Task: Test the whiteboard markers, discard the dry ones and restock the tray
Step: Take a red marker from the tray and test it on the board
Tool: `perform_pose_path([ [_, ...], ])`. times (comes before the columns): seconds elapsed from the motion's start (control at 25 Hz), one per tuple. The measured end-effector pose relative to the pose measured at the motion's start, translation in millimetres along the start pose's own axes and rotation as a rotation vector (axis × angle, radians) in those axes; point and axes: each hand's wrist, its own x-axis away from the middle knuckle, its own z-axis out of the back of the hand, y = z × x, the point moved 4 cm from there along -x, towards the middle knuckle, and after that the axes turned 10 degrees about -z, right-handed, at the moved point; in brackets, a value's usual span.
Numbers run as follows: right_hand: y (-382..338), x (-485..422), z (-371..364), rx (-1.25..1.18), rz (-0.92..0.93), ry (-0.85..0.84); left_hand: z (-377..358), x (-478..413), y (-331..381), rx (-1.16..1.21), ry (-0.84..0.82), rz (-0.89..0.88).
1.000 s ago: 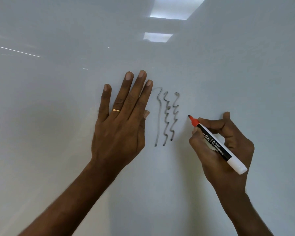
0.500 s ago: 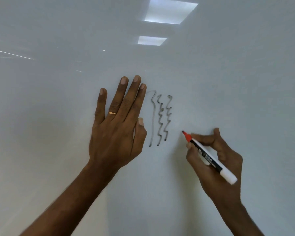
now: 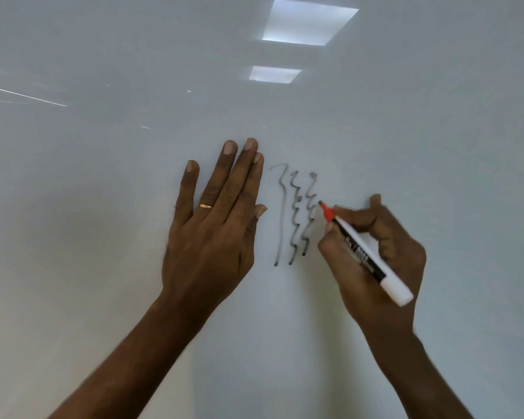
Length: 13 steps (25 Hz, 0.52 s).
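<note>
A whiteboard (image 3: 103, 207) fills the view. My left hand (image 3: 215, 225) lies flat on it, fingers straight, a gold ring on one finger. Right of that hand are three dark wavy test lines (image 3: 294, 216). My right hand (image 3: 375, 255) grips an uncapped whiteboard marker (image 3: 363, 252) with a red nib end, black label and white rear. Its tip sits at the board just right of the rightmost wavy line, about halfway up it. No red mark shows beside the tip.
Two ceiling lights (image 3: 309, 22) reflect in the upper board. Faint streaks (image 3: 25, 95) show at the upper left. No tray, bin or other markers are in view.
My right hand dragged the marker tip down the board, then brought it back up and left, close to the rightmost wavy line. My left hand stayed flat on the board.
</note>
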Motion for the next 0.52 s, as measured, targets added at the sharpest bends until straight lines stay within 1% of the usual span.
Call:
perform_pose_path([
  [0.08,8,15,1,0.056,0.007,-0.002,0,1,0,0.007,0.028,0.002],
  [0.2,14,28,1,0.067,-0.001,0.018,0,3,0,0.021,0.061,0.002],
  [0.32,19,36,4,0.082,-0.047,0.035,-1,4,-1,0.037,0.082,-0.019],
  [0.4,17,24,12,0.058,-0.097,0.083,-1,5,-1,0.033,0.099,-0.023],
  [0.52,5,-11,16,-0.016,-0.056,0.09,-1,5,0,0.026,0.111,-0.021],
])
